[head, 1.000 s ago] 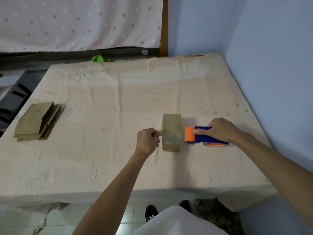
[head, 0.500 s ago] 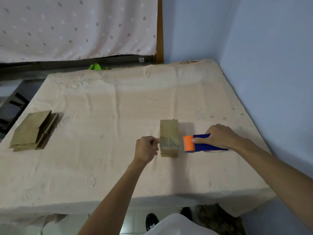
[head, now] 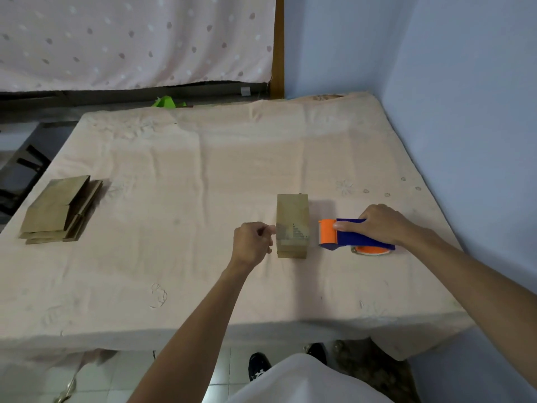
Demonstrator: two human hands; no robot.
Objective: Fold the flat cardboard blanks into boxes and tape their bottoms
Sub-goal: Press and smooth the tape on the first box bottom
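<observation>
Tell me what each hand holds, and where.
Right hand grips the tape dispenser by its blue handle. Left hand is curled beside the box; any hold cannot be told.

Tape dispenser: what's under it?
The orange tape roll peeks out beneath the tape dispenser, over the tablecloth. The right hand grips it from above, hiding the rest.

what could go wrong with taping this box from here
1. The box stands on wrinkled cloth, with only the curled left hand at its side, so a tape pull might tip or slide it.
2. The right hand grips the tape dispenser off to the box's right; a slanted pull could lay tape crooked.
</observation>
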